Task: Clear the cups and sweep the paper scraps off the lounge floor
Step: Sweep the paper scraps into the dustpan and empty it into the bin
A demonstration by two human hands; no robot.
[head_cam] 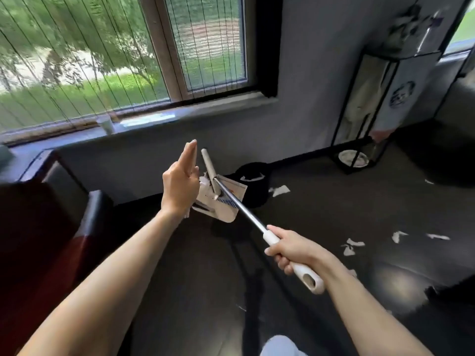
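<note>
The right grip (290,253) is curled round the white handle (308,274), holding the pole up so its beige pan head (226,204) sits just beside the left grip (181,186), whose fingers are straight and pressed together, likely to steady it. Paper scraps (352,246) lie on the floor (334,291) beyond; a cup (105,124) waits on the windowsill (144,119)

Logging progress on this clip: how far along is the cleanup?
Done: a few scraps lie on the dustpan. In hand: the right hand grips the pole; the left hand is open beside the dustpan. Left: loose scraps litter the floor at right, and a cup stands on the sill.
</note>
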